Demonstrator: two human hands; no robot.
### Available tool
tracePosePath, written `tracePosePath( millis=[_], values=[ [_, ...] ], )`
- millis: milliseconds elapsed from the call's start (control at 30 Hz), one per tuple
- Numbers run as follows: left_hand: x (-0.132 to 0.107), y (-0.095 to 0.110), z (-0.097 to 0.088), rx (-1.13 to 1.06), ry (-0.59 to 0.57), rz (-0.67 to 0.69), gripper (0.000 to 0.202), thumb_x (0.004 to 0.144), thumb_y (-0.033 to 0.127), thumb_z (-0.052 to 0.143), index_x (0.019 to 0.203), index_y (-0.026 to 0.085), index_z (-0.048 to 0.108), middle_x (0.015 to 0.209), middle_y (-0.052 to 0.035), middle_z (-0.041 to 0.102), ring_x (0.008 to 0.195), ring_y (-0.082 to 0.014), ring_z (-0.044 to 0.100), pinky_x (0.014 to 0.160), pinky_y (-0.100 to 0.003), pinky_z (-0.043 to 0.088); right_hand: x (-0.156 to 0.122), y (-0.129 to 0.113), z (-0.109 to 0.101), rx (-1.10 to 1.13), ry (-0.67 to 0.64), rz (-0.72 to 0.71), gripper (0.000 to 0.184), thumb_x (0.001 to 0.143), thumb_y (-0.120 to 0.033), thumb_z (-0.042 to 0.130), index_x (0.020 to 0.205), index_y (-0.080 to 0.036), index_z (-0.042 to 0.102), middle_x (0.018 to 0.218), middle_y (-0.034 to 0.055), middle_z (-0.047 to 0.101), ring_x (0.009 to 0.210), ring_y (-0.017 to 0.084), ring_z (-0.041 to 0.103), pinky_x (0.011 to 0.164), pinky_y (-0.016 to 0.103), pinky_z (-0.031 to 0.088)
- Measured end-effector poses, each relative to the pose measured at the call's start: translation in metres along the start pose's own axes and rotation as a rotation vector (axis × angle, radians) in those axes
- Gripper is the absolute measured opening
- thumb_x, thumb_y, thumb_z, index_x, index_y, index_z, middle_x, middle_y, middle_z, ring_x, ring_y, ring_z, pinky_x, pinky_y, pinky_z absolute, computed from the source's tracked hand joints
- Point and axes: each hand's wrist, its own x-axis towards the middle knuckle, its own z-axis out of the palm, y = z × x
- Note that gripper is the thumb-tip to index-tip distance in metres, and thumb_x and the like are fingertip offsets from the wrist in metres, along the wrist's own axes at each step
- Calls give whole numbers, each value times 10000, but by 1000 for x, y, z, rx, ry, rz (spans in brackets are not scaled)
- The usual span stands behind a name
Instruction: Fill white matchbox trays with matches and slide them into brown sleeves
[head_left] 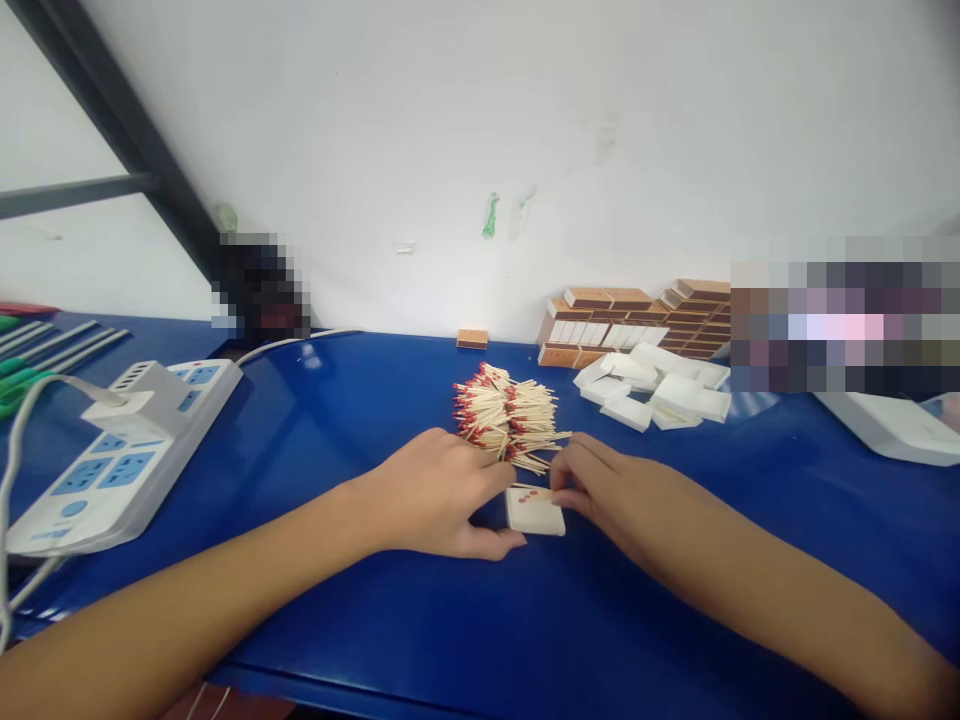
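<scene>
A small white matchbox tray (536,515) lies on the blue table. My left hand (439,495) steadies its left end, thumb at the near edge and forefinger at the far edge. My right hand (600,475) is closed in a pinch at the tray's right side, holding a few matches (532,497) whose red heads lie over the tray; their other ends are hidden by the fingers. Just beyond both hands is a large heap of loose red-headed matches (506,410).
White empty trays (660,385) lie piled at the back right, before stacked brown matchbox sleeves (622,320). One matchbox (472,339) sits by the wall. On the left are a power strip (127,460) with a plugged cable and green-handled tools (30,375).
</scene>
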Motion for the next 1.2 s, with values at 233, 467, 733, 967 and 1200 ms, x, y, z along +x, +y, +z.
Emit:
tracePosePath(
  millis=[233,467,733,967,1200],
  values=[
    [1,0,1,15,111,-29,330,893,507,638,873,178,630,758,7,694,659,-173,676,538,-300,413,0,-3,18,-229,82,-124,191,1057,-192,419,959,-193,584,892,51,647,638,153,613,488,282,311],
    [2,-2,1,41,171,-72,329,918,503,603,892,177,643,714,7,692,605,-158,656,521,-280,407,2,1,-9,-27,88,-102,216,1060,-249,433,1010,-200,638,987,71,621,733,157,618,632,287,469],
    [1,2,1,41,209,69,305,923,460,610,804,179,605,703,4,648,609,-158,645,521,-287,438,5,-17,-2,330,-87,-30,173,1044,-228,497,964,-221,650,1024,40,616,811,146,620,715,290,501],
    [3,4,0,33,217,60,293,916,445,601,783,183,599,698,-1,637,600,-157,637,517,-288,456,1,-20,-6,423,-128,30,140,1026,-214,511,911,-226,589,998,18,607,780,134,604,671,281,484],
    [2,2,0,21,240,61,284,901,441,616,790,181,592,695,4,636,589,-152,621,516,-285,438,5,-23,-9,323,-139,28,142,1051,-247,481,942,-221,568,974,20,612,744,138,602,647,286,480]
  ],
)
